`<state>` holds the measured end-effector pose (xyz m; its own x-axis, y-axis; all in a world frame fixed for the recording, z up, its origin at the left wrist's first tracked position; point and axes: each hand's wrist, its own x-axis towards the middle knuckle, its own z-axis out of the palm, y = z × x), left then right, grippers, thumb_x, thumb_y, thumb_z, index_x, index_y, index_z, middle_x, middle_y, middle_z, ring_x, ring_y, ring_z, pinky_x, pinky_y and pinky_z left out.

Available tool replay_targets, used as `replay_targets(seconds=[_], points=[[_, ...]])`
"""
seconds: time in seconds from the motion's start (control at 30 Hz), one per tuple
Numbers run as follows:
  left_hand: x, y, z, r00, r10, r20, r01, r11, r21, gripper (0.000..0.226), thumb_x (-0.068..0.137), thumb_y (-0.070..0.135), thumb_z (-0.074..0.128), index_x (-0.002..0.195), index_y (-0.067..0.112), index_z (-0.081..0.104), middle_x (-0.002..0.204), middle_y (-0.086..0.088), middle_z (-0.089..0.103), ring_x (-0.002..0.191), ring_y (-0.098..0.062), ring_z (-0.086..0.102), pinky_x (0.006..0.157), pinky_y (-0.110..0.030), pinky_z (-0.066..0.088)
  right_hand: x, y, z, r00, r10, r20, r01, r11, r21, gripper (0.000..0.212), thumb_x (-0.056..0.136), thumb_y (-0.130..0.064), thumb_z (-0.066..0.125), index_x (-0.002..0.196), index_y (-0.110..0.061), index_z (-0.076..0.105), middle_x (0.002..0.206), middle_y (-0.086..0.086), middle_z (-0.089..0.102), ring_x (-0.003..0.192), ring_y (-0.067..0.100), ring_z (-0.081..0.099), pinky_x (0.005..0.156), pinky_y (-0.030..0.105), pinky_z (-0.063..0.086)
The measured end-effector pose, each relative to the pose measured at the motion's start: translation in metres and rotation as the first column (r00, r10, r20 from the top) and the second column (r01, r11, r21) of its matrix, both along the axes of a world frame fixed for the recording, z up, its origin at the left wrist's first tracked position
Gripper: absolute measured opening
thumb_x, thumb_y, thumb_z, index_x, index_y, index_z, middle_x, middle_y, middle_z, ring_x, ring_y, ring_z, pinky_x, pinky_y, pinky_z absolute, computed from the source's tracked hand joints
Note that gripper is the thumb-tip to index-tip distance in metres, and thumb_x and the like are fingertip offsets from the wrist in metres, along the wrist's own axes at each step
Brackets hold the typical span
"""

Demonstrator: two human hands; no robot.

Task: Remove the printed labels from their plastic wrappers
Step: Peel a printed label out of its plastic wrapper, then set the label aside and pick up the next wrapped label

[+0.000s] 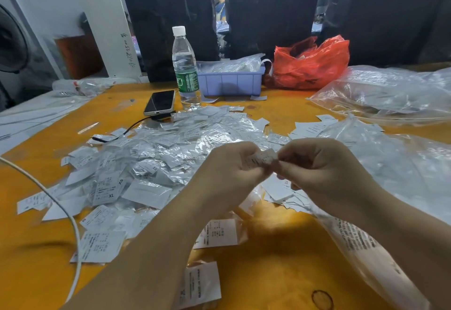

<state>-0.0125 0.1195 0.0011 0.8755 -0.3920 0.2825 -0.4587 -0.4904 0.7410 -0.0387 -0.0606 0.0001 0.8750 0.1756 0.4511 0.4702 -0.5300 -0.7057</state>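
Observation:
Between my two hands is a small white printed label in its clear plastic wrapper [263, 159], held above the orange table [280, 261]. My left hand [231, 163] pinches its left end and my right hand [317, 163] pinches its right end, fingers curled tight. I cannot tell how far the label sits inside the wrapper. Behind and to the left of my hands lies a wide heap of wrapped labels and loose labels [146, 153], some marked XS and XL.
A water bottle [185, 65], a phone [161, 102] on a cable, a lilac bin [230, 80] and a red plastic bag [310, 63] stand at the back. Large clear bags [390, 90] lie right. A white cable [70, 217] curves across the left.

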Motion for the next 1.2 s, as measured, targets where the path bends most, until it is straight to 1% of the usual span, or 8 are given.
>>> replay_targets(seconds=[0.23,0.33,0.5,0.7,0.83,0.9,1.03,1.2], points=[[-0.005,-0.003,-0.001,0.999,0.031,0.027,-0.032,0.999,0.036,0.008,0.09,0.027,0.066,0.084,0.021,0.068,0.077,0.001,0.068,0.073,-0.021,0.064,0.069,-0.049,0.053,0.0,-0.002,0.003,0.994,-0.113,-0.011,0.099,0.911,-0.4,0.009,0.089,-0.031,0.066,0.094,-0.023,0.068,0.057,-0.013,0.052,0.054,0.006,0.047,0.053,0.022,0.033],[-0.007,-0.004,-0.002,0.999,0.02,0.027,-0.022,0.996,0.085,0.011,0.09,0.029,0.066,0.082,0.021,0.065,0.081,-0.002,0.068,0.074,-0.021,0.063,0.068,-0.048,0.053,-0.006,0.009,0.011,0.968,-0.222,0.118,0.238,0.659,-0.714,0.017,0.093,-0.039,0.054,0.094,-0.023,0.062,0.075,-0.008,0.053,0.072,0.015,0.052,0.055,0.028,0.036],[-0.007,-0.004,-0.002,0.999,0.036,0.019,-0.038,0.996,0.081,0.012,0.09,0.028,0.066,0.081,0.021,0.065,0.081,-0.002,0.069,0.076,-0.022,0.065,0.072,-0.048,0.054,-0.017,0.019,0.022,0.885,-0.438,0.16,0.35,0.397,-0.848,0.037,0.092,-0.039,0.052,0.064,-0.02,0.037,0.067,-0.006,0.042,0.057,0.016,0.042,0.047,0.024,0.027],[-0.009,-0.006,-0.002,1.0,0.015,0.014,-0.016,0.996,0.093,0.011,0.091,0.029,0.065,0.083,0.021,0.065,0.084,-0.003,0.068,0.076,-0.023,0.064,0.071,-0.047,0.054,-0.024,0.013,0.025,0.847,-0.461,-0.264,0.048,0.561,-0.826,0.023,0.095,-0.041,0.047,0.082,-0.022,0.052,0.082,-0.004,0.054,0.07,0.012,0.054,0.053,0.028,0.038],[-0.01,-0.008,-0.002,1.0,0.005,0.024,-0.008,0.993,0.122,0.013,0.091,0.03,0.065,0.084,0.019,0.064,0.084,-0.002,0.068,0.071,-0.024,0.061,0.066,-0.044,0.052,-0.029,0.004,0.032,0.814,-0.435,-0.385,0.014,0.676,-0.737,0.03,0.088,-0.014,0.046,0.114,-0.008,0.061,0.105,0.014,0.066,0.094,0.03,0.065,0.07,0.043,0.054],[-0.01,-0.008,-0.002,0.999,0.001,0.033,-0.005,0.991,0.132,0.013,0.091,0.03,0.065,0.085,0.019,0.065,0.083,-0.001,0.068,0.071,-0.022,0.061,0.067,-0.044,0.052,-0.034,-0.001,0.032,0.819,-0.387,-0.424,-0.003,0.735,-0.678,0.038,0.087,-0.007,0.041,0.121,-0.016,0.058,0.105,0.005,0.063,0.091,0.025,0.064,0.077,0.044,0.054],[-0.012,-0.009,-0.002,1.0,-0.014,0.028,0.011,0.993,0.12,0.012,0.091,0.03,0.065,0.084,0.02,0.065,0.082,-0.001,0.068,0.073,-0.023,0.062,0.069,-0.046,0.052,-0.048,-0.013,0.031,0.904,-0.282,-0.321,0.034,0.797,-0.603,0.061,0.086,0.006,0.038,0.131,-0.034,0.049,0.113,-0.016,0.048,0.107,0.006,0.05,0.083,0.019,0.046],[-0.013,-0.011,-0.004,0.999,-0.045,-0.021,0.047,0.993,0.105,0.012,0.094,0.029,0.062,0.084,0.024,0.066,0.076,0.008,0.069,0.072,-0.022,0.066,0.066,-0.045,0.054,-0.066,-0.028,0.03,0.938,-0.345,0.034,0.234,0.56,-0.795,0.042,0.082,0.0,0.047,0.115,-0.025,0.048,0.112,-0.009,0.052,0.107,0.014,0.048,0.081,0.033,0.052]])
